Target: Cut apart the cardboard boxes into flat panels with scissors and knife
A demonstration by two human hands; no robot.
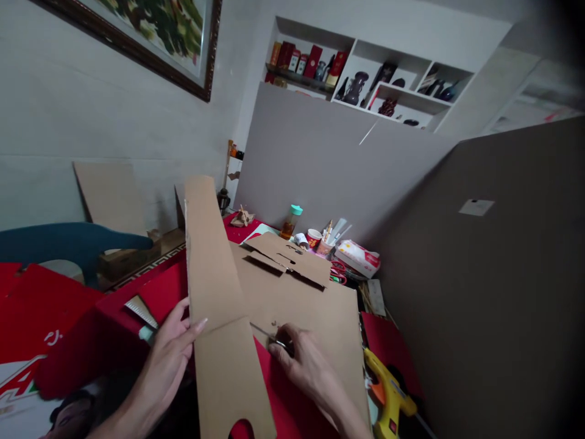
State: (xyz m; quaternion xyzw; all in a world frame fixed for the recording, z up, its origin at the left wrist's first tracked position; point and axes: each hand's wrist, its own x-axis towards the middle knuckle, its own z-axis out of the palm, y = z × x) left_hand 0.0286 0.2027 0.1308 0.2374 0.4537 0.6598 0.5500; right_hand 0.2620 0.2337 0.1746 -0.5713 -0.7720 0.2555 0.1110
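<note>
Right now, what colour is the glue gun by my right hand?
Yellow, with black parts; the glue gun shows best in the head view.

- Overall light: dim, soft indoor light; colours muted, slightly grainy.
- Brightest area: the white shelves (365,73) and upper wall, lit evenly from above.
- Darkest area: the lower left corner and the space under the left hand (171,347), nearly black.
- Vignette: dark rounded shading in the upper and lower right corners.
- Distortion: wide-angle bend; the picture frame (150,42) and the grey panels (479,274) lean and stretch toward the edges.
- Glare: faint sheen on the picture frame's glass.
- Blur: the right hand (306,366) and cardboard (219,292) slightly soft; small shelf items indistinct.
</note>
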